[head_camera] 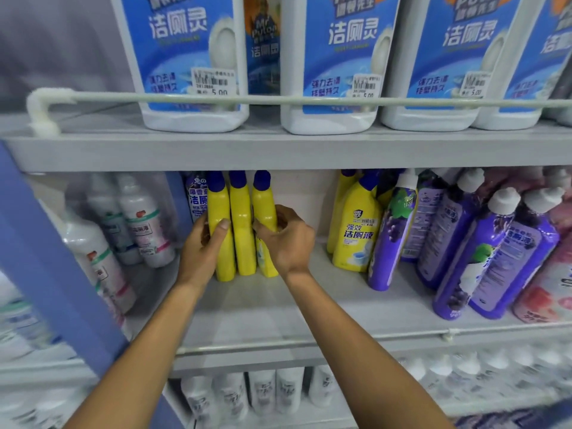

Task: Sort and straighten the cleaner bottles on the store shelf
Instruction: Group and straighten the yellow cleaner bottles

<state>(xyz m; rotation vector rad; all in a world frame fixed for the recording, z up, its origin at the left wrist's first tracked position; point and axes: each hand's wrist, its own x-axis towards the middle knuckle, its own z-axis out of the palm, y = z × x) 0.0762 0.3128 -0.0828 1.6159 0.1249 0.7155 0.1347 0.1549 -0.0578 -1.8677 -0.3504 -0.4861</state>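
Smooth, glossy plastic on the yellow bottles [241, 224], with duller blue caps [237, 178]; shiny printed film round the purple bottles [388, 243], topped with matt white plastic. Milky white plastic for the jugs [192, 119] above, under glossy blue labels [185, 51] and matt paper price tags [214, 82]. Matt grey painted metal for the shelf [278, 153], thick white coating on the rail [266, 99].
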